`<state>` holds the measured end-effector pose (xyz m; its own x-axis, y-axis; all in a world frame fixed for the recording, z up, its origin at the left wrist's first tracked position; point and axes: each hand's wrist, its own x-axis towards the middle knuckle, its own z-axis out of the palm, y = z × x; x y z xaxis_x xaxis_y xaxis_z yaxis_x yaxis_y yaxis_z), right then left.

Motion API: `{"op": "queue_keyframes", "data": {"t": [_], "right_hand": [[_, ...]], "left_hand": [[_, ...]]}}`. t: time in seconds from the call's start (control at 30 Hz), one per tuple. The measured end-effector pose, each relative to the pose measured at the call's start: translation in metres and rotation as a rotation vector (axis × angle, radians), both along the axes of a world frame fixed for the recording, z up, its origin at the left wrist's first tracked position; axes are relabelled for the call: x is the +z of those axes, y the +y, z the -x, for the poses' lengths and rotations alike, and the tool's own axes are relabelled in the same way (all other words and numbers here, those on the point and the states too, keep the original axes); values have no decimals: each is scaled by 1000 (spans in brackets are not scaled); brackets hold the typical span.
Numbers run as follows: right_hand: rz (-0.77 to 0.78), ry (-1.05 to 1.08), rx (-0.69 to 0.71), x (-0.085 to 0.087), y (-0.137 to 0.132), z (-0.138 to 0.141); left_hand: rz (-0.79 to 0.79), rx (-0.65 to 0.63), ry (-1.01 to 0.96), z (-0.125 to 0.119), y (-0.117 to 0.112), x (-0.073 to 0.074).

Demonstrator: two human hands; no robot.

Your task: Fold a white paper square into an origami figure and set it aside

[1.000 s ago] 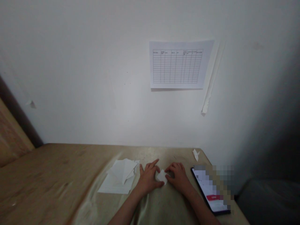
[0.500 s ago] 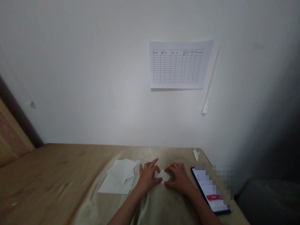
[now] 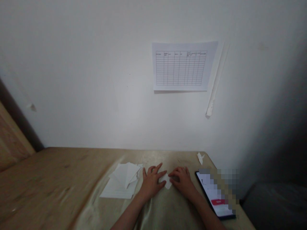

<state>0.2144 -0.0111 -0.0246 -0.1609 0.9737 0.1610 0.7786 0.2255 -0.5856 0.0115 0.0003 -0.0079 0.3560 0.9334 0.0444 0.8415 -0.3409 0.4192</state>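
A small piece of folded white paper lies on the brown table covering between my two hands. My left hand has its thumb and index finger on the paper's left side, while its other fingers are spread out. At the right side, my right hand pinches the paper's edge between thumb and index finger, with the rest of the fingers curled. My fingertips partly cover the paper, so its exact folds are hard to make out.
White paper sheets, some creased, lie to the left. On the right rests a phone with its screen lit. A small folded paper piece sits near the back right corner. A printed table sheet hangs on the wall.
The folded paper between my hands looks narrower now. My right thumb has moved up and inward, and my left index finger has straightened over the paper.
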Motion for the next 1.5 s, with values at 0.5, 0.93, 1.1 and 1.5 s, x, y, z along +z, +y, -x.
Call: {"op": "queue_keyframes", "data": {"t": [0.5,0.93,1.1,1.5], "right_hand": [[-50,-30,-82,-5,2,8],[-57,38,-83,-4,3,8],[-205,115,-163,-11,9,2],[-417,-133,-118,1,-1,5]], "left_hand": [[-23,40,-53,0,2,3],[-60,64,-145,-1,1,7],[-80,103,-168,0,4,4],[-115,178,-151,0,5,0]]}}
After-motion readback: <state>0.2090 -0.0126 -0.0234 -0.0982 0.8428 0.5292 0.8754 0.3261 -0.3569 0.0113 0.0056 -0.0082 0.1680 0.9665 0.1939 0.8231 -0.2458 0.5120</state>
